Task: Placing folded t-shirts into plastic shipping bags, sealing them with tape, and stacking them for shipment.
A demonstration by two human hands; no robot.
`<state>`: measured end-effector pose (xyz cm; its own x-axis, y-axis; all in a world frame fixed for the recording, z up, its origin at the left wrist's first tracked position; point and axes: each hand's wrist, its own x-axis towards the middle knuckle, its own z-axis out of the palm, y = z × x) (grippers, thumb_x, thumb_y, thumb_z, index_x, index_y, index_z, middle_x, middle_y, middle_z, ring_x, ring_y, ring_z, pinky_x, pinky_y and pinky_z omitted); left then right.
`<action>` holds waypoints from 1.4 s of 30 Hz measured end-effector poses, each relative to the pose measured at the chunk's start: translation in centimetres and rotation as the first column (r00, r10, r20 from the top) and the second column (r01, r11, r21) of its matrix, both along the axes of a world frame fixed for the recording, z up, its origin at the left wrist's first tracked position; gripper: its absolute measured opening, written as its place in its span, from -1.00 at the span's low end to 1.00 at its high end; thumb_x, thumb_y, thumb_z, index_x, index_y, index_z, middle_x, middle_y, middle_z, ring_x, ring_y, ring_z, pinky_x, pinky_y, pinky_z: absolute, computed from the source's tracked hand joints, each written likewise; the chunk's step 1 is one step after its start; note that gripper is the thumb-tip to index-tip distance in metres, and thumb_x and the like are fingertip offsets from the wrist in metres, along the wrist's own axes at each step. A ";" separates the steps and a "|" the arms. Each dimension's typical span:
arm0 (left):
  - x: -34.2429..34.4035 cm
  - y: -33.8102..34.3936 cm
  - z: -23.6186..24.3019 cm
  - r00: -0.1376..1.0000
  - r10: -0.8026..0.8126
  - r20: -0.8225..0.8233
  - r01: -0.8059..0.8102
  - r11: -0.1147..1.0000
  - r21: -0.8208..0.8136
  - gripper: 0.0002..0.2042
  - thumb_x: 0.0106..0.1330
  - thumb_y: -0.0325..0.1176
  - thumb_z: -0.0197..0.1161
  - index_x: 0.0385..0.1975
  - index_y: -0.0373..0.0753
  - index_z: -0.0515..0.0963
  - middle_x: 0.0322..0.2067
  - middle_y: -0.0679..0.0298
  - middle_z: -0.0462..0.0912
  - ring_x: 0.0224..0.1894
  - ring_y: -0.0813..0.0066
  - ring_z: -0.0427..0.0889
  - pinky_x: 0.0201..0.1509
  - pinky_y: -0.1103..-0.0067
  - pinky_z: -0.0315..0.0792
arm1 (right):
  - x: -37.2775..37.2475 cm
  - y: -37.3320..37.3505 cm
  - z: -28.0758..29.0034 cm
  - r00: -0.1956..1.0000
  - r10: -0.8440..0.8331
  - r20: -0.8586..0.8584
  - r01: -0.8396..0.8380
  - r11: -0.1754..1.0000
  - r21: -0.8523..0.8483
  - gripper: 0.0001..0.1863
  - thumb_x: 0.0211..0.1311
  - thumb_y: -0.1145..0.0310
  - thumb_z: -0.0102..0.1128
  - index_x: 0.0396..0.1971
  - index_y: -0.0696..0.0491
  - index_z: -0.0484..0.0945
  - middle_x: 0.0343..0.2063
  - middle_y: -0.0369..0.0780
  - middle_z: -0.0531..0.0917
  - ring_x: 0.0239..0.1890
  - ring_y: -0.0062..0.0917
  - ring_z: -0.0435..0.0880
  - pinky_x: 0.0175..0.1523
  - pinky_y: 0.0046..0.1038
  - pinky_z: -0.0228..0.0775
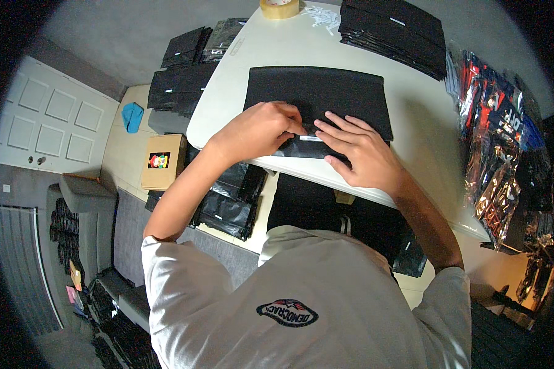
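Observation:
A flat black rectangular package lies on the white table before me. Its upper part looks matte, and a glossy, plastic-like strip runs along its near edge. A small white label sits on that strip. My left hand is curled at the label's left end, fingertips pinched together; whatever they may grip is too small to make out. Spread flat across the package's right side, my right hand has its fingers apart, with the index finger beside the label's right end, and holds nothing.
On the white table stand a tape roll, scattered white slips and a stack of black packages. Clear-wrapped colourful goods hang over the right side. More black packages and a cardboard box sit at left.

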<state>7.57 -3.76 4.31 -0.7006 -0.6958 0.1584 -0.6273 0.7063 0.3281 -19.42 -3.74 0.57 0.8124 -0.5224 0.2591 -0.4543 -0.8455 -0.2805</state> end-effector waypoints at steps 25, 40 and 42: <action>1.0 1.4 -1.4 0.979 -0.045 0.197 0.088 0.973 -0.216 -0.65 0.12 -0.48 0.33 -0.06 -0.08 0.78 -0.12 0.25 0.69 -0.04 0.21 0.69 0.08 0.35 0.61 | -0.6 -0.1 -0.7 0.999 0.014 -0.047 -0.019 0.993 -0.114 -0.53 0.40 0.02 0.21 0.11 0.04 0.70 0.28 -0.21 0.62 0.44 -0.23 0.43 0.46 -0.04 0.20; 2.1 2.7 -3.7 0.998 0.001 0.069 0.005 0.996 -0.091 -0.49 0.07 -0.52 0.29 0.11 -0.06 0.71 0.27 0.23 0.62 0.40 0.14 0.49 0.41 0.22 0.44 | -1.5 -0.4 0.1 0.985 -0.029 -0.173 0.031 1.000 0.007 -0.43 0.50 0.07 0.12 0.31 0.15 0.51 0.42 -0.16 0.45 0.53 -0.30 0.30 0.57 0.01 0.09; 3.0 2.7 -3.2 0.999 0.015 -0.047 -0.014 0.999 0.030 -0.50 0.05 -0.61 0.23 0.03 -0.08 0.76 0.23 0.21 0.65 0.43 0.11 0.45 0.49 0.22 0.37 | -2.5 -0.6 -0.4 0.994 -0.031 -0.103 0.025 0.998 -0.059 -0.45 0.51 -0.02 0.08 0.21 0.13 0.60 0.37 -0.17 0.52 0.48 -0.28 0.39 0.53 0.03 0.17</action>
<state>10.60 -1.07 1.13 -0.6826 -0.7106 0.1704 -0.6206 0.6869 0.3781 -21.90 -4.33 0.13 0.8216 -0.5321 0.2046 -0.5024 -0.8454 -0.1813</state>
